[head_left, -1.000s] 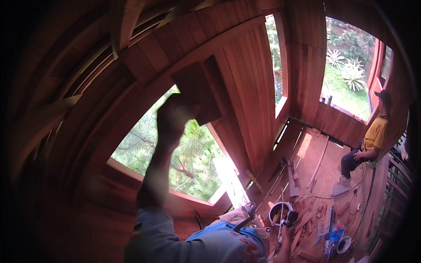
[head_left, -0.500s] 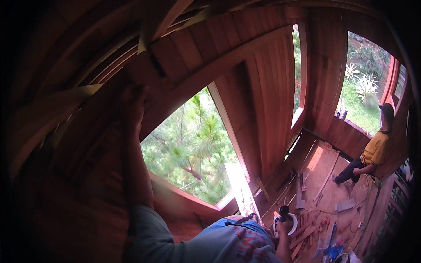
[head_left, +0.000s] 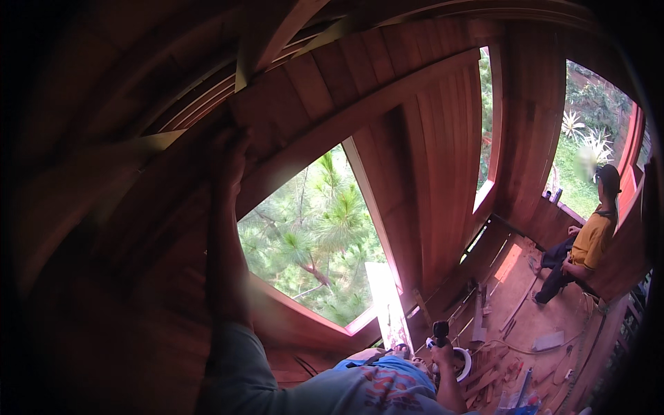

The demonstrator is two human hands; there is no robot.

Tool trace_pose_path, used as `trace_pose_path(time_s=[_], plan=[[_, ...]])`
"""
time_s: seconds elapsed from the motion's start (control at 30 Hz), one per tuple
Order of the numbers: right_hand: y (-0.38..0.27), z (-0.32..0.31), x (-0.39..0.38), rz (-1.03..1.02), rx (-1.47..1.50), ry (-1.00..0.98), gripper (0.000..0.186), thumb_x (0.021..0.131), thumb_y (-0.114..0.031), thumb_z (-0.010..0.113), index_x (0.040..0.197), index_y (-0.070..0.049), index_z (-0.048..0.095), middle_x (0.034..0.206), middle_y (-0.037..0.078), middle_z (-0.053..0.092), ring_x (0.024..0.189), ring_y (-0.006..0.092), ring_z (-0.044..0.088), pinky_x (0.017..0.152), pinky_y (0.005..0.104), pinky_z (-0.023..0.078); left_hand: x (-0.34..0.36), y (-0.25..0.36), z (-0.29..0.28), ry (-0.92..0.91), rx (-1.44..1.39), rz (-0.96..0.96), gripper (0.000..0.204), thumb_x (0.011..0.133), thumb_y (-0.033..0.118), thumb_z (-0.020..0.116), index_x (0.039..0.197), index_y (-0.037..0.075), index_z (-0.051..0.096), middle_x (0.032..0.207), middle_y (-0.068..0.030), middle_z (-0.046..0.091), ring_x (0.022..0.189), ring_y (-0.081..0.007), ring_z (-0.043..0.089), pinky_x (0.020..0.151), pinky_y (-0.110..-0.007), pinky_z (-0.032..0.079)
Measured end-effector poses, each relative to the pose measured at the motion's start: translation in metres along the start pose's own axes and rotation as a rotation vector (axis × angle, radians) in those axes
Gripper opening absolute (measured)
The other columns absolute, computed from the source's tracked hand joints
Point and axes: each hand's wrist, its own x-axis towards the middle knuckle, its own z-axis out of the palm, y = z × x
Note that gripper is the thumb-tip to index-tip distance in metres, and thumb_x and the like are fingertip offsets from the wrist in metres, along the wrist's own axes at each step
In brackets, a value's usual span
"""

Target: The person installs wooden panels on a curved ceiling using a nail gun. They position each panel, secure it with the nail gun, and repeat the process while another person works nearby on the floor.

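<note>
My left hand [head_left: 234,149] is raised to the upper wall, fingers bent against a short wooden board [head_left: 256,121] in the row of planks above the square window [head_left: 311,235]; its fingertips are dim against the wood. My right hand [head_left: 443,356] is down beside my body, closed on the handle of a dark handheld power tool [head_left: 440,330], held over a white bucket [head_left: 463,370].
A person in a yellow shirt [head_left: 591,242] stands at the right by another window [head_left: 577,138]. The wooden floor [head_left: 512,304] holds scattered offcuts [head_left: 484,380], a cord [head_left: 526,349] and tools. Roof beams [head_left: 270,34] cross overhead.
My left hand has carried the board from over the window up against the plank row. My right hand has risen slightly with the tool. The person in yellow has shifted stance.
</note>
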Motion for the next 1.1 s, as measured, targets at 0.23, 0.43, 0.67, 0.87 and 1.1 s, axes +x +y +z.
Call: trace_pose_path(time_s=[0.23, 0.43, 0.67, 0.87, 1.1], plan=[[-0.003, -0.031, -0.029, 0.031, -0.108, 0.018, 0.04, 0.07, -0.018, 0.063, 0.108, -0.005, 0.064, 0.094, 0.018, 0.069, 0.09, 0.0347, 0.067, 0.08, 0.0432, 0.051, 0.002, -0.005, -0.011, -0.078, -0.047, 0.028, 0.018, 0.088, 0.022, 0.072, 0.097, 0.009, 0.061, 0.08, -0.0003, 0.061, 0.063, -0.0076, 0.059, 0.051, -0.023, 0.049], [0.016, -0.049, -0.046, 0.086, -0.295, 0.028, 0.037, 0.071, -0.018, 0.064, 0.104, -0.003, 0.065, 0.088, 0.017, 0.069, 0.085, 0.0307, 0.069, 0.077, 0.0426, 0.052, -0.011, 0.01, -0.008, -0.098, -0.065, 0.008, 0.015, 0.088, 0.018, 0.072, 0.092, 0.009, 0.06, 0.075, 0.0009, 0.058, 0.059, -0.0067, 0.056, 0.049, -0.024, 0.048], [-0.005, -0.055, -0.062, 0.049, -0.346, 0.011, 0.036, 0.072, -0.018, 0.063, 0.104, -0.003, 0.066, 0.093, 0.021, 0.07, 0.088, 0.033, 0.069, 0.082, 0.045, 0.051, -0.017, 0.014, -0.005, -0.06, -0.051, -0.063, 0.015, 0.087, 0.021, 0.073, 0.09, 0.013, 0.061, 0.075, 0.0029, 0.06, 0.061, -0.0066, 0.058, 0.053, -0.022, 0.049], [-0.008, -0.058, -0.061, 0.19, -0.025, -0.074, 0.035, 0.072, -0.022, 0.067, 0.106, -0.011, 0.067, 0.096, 0.018, 0.07, 0.09, 0.034, 0.068, 0.079, 0.0432, 0.053, -0.017, 0.019, -0.006, -0.099, -0.068, -0.1, 0.017, 0.086, 0.022, 0.075, 0.089, 0.014, 0.06, 0.075, 0.004, 0.059, 0.062, -0.0049, 0.058, 0.055, -0.022, 0.05], [0.029, -0.046, -0.036, -0.011, -0.176, -0.032, 0.043, 0.072, -0.014, 0.06, 0.113, -0.004, 0.06, 0.094, 0.019, 0.068, 0.087, 0.0341, 0.068, 0.077, 0.044, 0.052, -0.016, 0.037, -0.01, -0.162, 0.119, -0.164, 0.017, 0.088, 0.028, 0.072, 0.087, 0.015, 0.061, 0.075, 0.0048, 0.057, 0.061, -0.0033, 0.054, 0.054, -0.02, 0.047]])
